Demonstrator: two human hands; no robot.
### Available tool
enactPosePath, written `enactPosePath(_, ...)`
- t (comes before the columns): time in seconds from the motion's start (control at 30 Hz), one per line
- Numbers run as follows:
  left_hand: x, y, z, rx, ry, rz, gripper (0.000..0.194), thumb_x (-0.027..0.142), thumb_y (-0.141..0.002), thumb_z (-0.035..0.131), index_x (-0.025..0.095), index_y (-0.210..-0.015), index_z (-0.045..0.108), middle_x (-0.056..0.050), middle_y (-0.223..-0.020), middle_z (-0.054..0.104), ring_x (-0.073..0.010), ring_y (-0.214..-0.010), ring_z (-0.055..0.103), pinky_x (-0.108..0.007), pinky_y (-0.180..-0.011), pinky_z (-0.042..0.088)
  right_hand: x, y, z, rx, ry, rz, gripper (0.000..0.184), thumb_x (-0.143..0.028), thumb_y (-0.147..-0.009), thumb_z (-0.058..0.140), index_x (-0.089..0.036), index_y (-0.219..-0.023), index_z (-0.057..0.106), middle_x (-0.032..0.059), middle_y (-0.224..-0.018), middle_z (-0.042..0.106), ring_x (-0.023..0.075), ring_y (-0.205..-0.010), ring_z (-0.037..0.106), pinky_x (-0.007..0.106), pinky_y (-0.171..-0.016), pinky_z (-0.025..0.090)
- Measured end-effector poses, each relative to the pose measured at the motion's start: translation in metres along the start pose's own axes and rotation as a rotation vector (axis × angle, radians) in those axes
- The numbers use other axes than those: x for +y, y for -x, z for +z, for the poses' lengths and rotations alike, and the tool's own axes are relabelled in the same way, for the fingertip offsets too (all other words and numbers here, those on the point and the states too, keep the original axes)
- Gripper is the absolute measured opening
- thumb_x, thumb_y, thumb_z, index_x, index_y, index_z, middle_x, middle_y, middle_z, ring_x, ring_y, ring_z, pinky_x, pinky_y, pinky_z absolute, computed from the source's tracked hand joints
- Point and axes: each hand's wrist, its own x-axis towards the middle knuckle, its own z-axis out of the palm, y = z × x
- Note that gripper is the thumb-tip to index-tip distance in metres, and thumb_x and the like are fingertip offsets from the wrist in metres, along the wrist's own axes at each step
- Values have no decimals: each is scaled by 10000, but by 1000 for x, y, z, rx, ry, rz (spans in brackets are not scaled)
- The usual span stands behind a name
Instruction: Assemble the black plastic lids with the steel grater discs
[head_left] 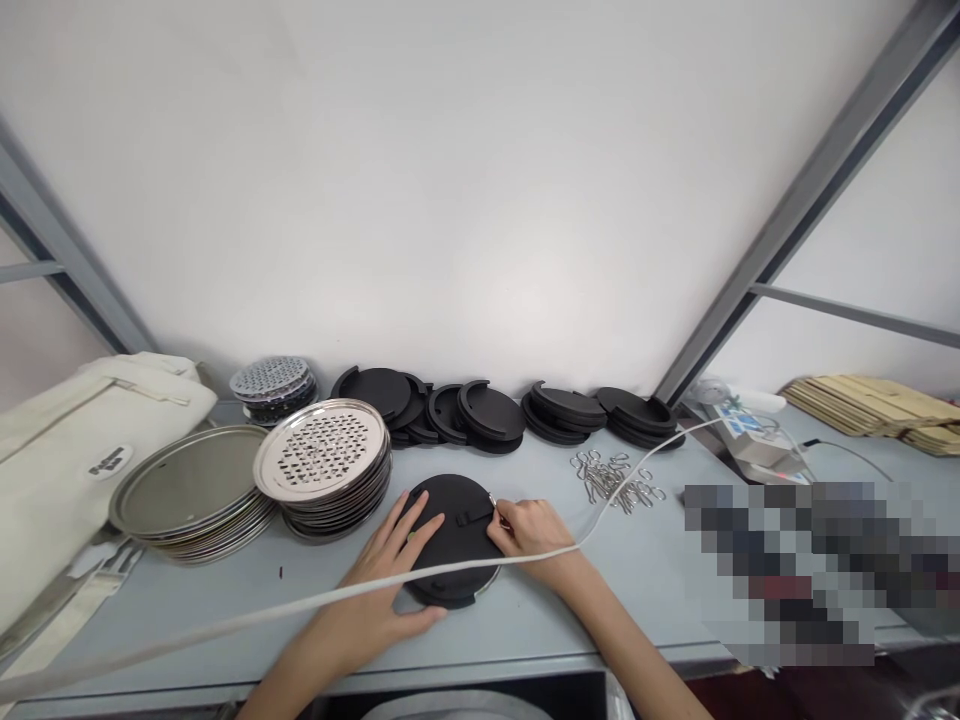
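On the grey worktop in front of me lies a round black disc [450,535] with a short slot near its middle. My left hand [386,575] rests flat across its left side, fingers spread and thumb at the near edge. At the disc's right edge, my right hand [529,530] is closed in a pinch. A small shiny metal wire piece [493,503] shows at those fingertips; most of it is hidden. To the right is a loose pile of bent wire hooks [615,482]. Stacked round metal plates with punched grater holes [330,455] stand to the left.
Several black discs [491,412] lie along the wall. Plain round metal plates [195,480] are stacked beside a cream bag [97,430]. A white cable [337,592] crosses in front of my hands. Brown flat cardboard pieces [870,405] and a grey box [765,450] sit at right.
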Motion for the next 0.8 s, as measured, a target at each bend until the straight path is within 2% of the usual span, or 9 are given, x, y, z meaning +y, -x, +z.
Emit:
enactPosePath(0.17, 0, 0, 0, 27, 0, 10, 840, 273, -802, 663, 339, -1475, 165, -1, -1562, 64, -311, -1417, 76, -494, -1108, 258, 0, -1, -1, -5, 3, 3, 253, -185, -850, 456, -173, -624, 568, 19, -526, 624, 118, -453, 517, 271, -521, 199)
enactPosePath(0.43, 0, 0, 0, -5, 5, -7, 847, 275, -805, 665, 340, -1476, 152, 15, -1563, 38, -294, -1421, 57, -489, -1120, 236, -2, 0, -1, -7, -12, -8, 226, -184, -836, 473, -169, -639, 581, 26, -544, 639, 120, -471, 535, 269, -527, 212)
enactPosePath(0.8, -1, 0, 1, 16, -2, -3, 834, 273, -807, 660, 337, -1476, 166, 9, -1562, 56, -309, -1417, 76, -487, -1113, 254, -1, -1, 0, -35, -104, 78, 245, -195, -876, 457, -176, -666, 583, 13, -566, 635, 108, -482, 521, 261, -527, 202)
